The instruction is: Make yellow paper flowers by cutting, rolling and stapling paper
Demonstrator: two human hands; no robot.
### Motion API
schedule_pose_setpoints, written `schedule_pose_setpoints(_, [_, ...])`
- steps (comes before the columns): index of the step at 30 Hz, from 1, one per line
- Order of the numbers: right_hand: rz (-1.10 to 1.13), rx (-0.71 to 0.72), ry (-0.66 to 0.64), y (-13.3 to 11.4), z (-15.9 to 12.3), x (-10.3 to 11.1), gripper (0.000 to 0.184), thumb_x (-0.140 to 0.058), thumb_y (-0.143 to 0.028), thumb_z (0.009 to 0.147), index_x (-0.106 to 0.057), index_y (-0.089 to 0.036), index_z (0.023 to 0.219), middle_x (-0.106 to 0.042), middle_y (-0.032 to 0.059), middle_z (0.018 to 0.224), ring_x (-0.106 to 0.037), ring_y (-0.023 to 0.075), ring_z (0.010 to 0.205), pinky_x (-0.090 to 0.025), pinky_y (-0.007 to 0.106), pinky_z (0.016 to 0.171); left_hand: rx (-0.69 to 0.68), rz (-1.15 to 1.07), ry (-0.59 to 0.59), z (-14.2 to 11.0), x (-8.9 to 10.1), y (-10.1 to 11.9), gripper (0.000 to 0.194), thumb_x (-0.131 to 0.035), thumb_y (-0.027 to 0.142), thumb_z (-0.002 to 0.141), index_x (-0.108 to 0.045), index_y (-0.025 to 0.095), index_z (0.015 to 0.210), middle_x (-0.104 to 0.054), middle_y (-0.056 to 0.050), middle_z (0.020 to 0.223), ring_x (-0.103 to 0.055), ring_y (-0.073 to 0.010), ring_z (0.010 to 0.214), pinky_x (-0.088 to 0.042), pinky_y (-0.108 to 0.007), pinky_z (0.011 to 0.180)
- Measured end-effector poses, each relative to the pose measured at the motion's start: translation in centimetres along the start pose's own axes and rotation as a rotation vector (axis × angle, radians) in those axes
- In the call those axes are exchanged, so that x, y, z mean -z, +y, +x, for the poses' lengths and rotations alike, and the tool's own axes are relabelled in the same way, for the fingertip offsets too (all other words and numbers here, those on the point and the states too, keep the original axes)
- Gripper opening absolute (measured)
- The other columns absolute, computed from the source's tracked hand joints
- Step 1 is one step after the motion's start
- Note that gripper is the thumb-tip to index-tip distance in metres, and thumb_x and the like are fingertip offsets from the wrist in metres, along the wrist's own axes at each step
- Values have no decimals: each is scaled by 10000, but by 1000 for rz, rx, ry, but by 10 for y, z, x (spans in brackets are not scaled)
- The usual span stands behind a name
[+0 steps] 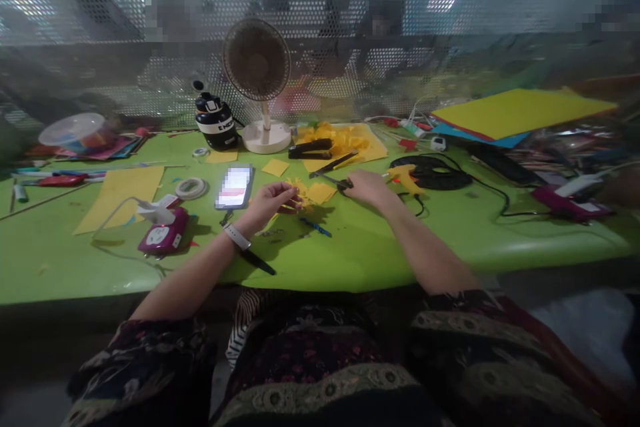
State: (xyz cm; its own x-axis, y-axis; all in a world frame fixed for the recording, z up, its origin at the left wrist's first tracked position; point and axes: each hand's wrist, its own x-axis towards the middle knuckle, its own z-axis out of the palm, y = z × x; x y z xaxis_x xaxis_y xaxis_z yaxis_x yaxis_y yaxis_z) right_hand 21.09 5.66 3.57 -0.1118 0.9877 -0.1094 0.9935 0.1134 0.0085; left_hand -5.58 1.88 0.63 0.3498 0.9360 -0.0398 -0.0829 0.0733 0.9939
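Note:
My left hand (273, 203) is closed in a pinch on a piece of fringed yellow paper (301, 195) over the green table. My right hand (367, 188) is wrapped round a pair of scissors (341, 183), whose blades point left towards the fringed paper. A plain yellow paper square (321, 193) lies between the two hands. Below the fringed paper is a slim blue object (316, 227), too small to name. A lit phone (234, 187) lies left of my left hand. Just right of my right hand rests a yellow glue gun (411, 180).
A fan (257, 63), a black bottle (216, 123) and a stapler (310, 149) stand at the back. Left are a tape roll (191, 187) and a purple power box (164, 232). Stacked coloured sheets (525, 113) lie at the right. A perforated screen (330, 33) borders the table.

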Motion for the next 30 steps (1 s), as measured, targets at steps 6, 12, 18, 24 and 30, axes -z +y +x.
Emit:
schedule_pose_setpoints(6, [-27,-40,-67,-4,1,3,204,-616,-307,825,-706,-140,900,-700,120,840,-637,226,725,-363,288,553,-8,-8,14,-3,-4,3,262,-749,369,822,-640,139,882,-747,-70,848,-710,-135,699,-584,-262,658])
schedule_pose_setpoints(12, [-4,-58,-64,-1,2,4,208,-639,-351,791,-707,-154,782,-665,92,707,-622,213,668,-375,291,551,10,-38,19,-4,-8,8,228,-757,328,808,-640,141,864,-744,-61,844,-709,-137,711,-579,-257,653])
schedule_pose_setpoints(18, [43,-26,-74,2,2,4,197,-653,-348,772,-655,-177,675,-615,76,624,-601,215,622,-377,299,533,-3,-60,2,-4,-7,8,210,-749,313,814,-639,140,860,-745,-71,848,-708,-146,715,-582,-275,665])
schedule_pose_setpoints(24, [49,-54,-66,2,-3,12,206,-648,-331,785,-660,-168,659,-663,92,653,-646,228,666,-387,295,548,-12,-63,0,-3,-3,6,213,-742,314,827,-635,137,879,-745,-80,858,-715,-154,738,-592,-295,694])
schedule_pose_setpoints(30, [261,-57,-49,5,-5,17,235,-624,-271,797,-647,-167,588,-681,60,586,-674,197,628,-446,276,580,-41,-108,24,-1,-1,4,197,-718,286,851,-614,131,914,-754,-97,946,-734,-166,814,-595,-314,761])
